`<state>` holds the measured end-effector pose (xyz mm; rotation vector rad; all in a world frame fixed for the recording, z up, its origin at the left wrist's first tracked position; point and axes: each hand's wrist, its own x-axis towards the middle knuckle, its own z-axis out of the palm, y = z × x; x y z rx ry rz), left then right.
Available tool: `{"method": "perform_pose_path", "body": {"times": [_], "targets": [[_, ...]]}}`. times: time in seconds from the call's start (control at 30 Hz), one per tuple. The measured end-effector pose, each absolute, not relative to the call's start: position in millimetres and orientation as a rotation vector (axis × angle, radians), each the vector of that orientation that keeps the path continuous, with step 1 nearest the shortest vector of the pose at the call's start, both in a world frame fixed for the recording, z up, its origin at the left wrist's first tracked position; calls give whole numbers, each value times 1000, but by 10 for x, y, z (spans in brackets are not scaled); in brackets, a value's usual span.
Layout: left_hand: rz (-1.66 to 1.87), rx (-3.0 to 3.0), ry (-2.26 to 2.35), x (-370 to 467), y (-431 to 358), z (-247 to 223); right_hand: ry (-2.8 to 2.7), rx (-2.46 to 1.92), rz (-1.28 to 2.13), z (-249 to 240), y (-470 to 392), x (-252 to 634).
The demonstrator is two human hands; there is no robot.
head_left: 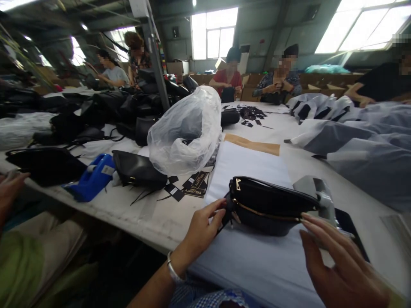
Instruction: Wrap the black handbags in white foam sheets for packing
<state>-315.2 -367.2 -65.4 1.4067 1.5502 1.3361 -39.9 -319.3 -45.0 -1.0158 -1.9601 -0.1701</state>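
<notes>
A small black handbag (pixel 266 201) with a gold zip and a gold-coloured strap fitting lies on a stack of white paper sheets (pixel 250 261). My left hand (pixel 204 224), with a silver bangle at the wrist, pinches the bag's left end, where a black tag (pixel 224 221) hangs. At the other end, my right hand (pixel 343 261) has its fingers stretched out, the tips at the end of the zip. Behind that hand are a clear tape dispenser (pixel 321 196) and a dark flat object (pixel 351 231), partly covered by the fingers.
Left of the paper lie black hang tags (pixel 194 186), a crumpled clear plastic bag (pixel 186 132), another black bag (pixel 138 169) and a blue tape dispenser (pixel 93 177). Wrapped bags (pixel 362 149) fill the right side. A neighbour's hand (pixel 11 188) shows at left; several people sit across the table.
</notes>
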Motion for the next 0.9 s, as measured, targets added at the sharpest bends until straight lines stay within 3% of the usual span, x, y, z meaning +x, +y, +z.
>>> {"method": "perform_pose_path", "body": {"times": [0.23, 0.5, 0.9], "targets": [[1439, 1320, 1778, -3527, -3563, -862, -2021, -914, -175, -468, -3137, -674], [1540, 1252, 1392, -3222, -3242, -665, -2092, -899, -192, -420, -3105, -784], [1617, 1013, 1269, -3099, -3121, -633, -2162, -984, -457, -281, -2986, -883]]}}
